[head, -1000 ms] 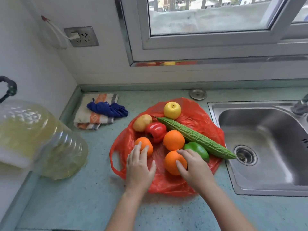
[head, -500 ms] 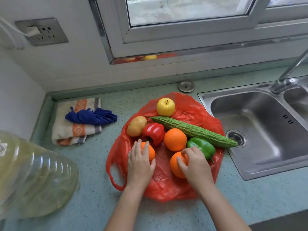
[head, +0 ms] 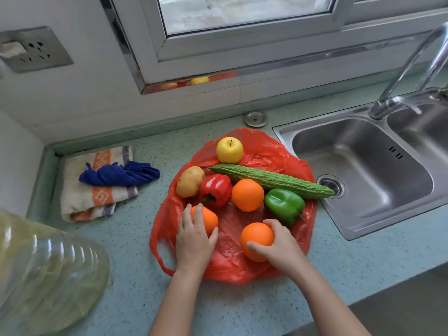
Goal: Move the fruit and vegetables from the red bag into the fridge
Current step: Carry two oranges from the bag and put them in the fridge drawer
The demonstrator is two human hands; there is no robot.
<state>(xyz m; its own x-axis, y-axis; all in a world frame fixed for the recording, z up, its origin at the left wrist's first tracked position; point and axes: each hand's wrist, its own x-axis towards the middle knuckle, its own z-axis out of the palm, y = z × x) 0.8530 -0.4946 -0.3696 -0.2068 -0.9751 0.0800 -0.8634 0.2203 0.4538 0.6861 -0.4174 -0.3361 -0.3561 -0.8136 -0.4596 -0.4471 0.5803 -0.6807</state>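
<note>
A red bag (head: 271,151) lies spread flat on the counter with produce on it. My left hand (head: 194,241) curls over an orange (head: 209,219) at the bag's left. My right hand (head: 283,248) grips a second orange (head: 257,237) near the bag's front. A third orange (head: 247,195) sits in the middle. Around it lie a red pepper (head: 216,190), a green pepper (head: 283,206), a potato (head: 189,181), a yellow apple (head: 229,150) and a long bitter gourd (head: 271,181). No fridge is in view.
A steel sink (head: 363,170) with a tap (head: 412,69) is right of the bag. A folded towel (head: 80,200) with a blue cloth (head: 118,174) lies at the left. A large clear jug (head: 43,275) stands at the front left. A window (head: 242,32) is behind.
My right hand has closed around the front orange and drawn it toward me, away from the green pepper. My left hand stays on the left orange. The view has shifted right.
</note>
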